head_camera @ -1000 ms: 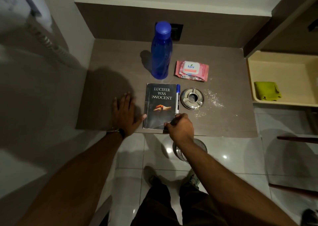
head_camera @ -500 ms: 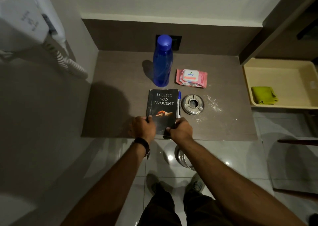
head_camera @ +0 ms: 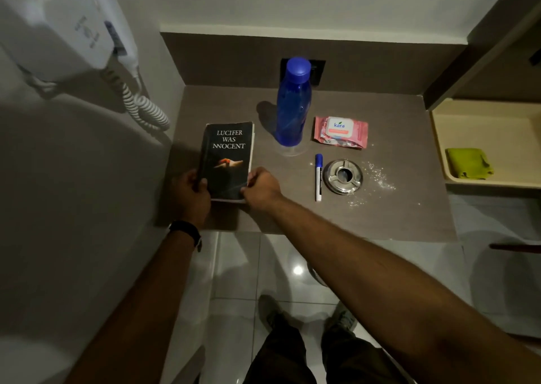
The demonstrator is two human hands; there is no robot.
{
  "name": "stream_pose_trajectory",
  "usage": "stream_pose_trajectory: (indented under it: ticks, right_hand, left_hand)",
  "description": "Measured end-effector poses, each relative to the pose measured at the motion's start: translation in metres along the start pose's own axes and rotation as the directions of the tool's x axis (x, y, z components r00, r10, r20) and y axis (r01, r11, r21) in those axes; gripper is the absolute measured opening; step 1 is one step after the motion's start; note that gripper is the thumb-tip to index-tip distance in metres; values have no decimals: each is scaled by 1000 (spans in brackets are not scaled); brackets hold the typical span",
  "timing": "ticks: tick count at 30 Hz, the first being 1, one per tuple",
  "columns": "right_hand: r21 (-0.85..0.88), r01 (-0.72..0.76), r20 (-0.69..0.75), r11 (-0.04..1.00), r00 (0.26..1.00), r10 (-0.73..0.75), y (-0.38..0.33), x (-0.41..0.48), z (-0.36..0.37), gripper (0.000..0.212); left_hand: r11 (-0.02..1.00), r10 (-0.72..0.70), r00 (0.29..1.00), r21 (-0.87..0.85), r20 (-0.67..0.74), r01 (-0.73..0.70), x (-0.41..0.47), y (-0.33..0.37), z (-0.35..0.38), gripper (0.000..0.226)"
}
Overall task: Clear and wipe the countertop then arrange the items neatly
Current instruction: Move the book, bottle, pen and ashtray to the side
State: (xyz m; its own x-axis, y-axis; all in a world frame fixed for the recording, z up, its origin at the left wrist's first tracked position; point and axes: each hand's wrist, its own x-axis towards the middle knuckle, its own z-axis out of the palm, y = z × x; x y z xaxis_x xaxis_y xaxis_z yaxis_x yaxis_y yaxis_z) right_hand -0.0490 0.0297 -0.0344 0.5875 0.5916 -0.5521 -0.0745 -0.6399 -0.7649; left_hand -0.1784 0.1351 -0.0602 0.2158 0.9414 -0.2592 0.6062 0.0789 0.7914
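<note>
Between my left grip and right grip, on the worktop, sits the paperback book, each grip pinching 1 lower side edge. I judge it light, bendy, smooth-covered; both long edges give the surest hold.

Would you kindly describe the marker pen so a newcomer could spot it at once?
On the brown countertop, find the tall blue bottle near the back. In front of it, just left of the round steel ashtray, lies the marker pen. It alone is thin and white with a blue cap.
</note>
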Motion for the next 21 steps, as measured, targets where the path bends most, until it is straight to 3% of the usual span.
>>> stream_pose_trajectory:
  ticks: [2, 4, 15, 21]
  right_hand:
    - [-59, -24, 37, 998, 999, 26, -9, 15, 17, 31]
    - [-97, -36, 57, 995, 997, 41, -11, 26, 33, 35]
    - [-96, -2, 136, 995, 991, 15, -6, 36, 72, 38]
    - [-290, 99, 151, 952, 987, -57, -12, 41, 86, 37]
  left_hand:
    - [973, 92, 996, 212, -1, -90, 6, -8, -12, 40]
    - [937, 143, 990, 320, 8, -138, 11, -14, -19, 44]
    - [867, 90, 996, 493, -8, -74, 29, -32, -23, 56]
    - [821, 86, 995, 570, -41, -47, 27, -47, -22, 71]
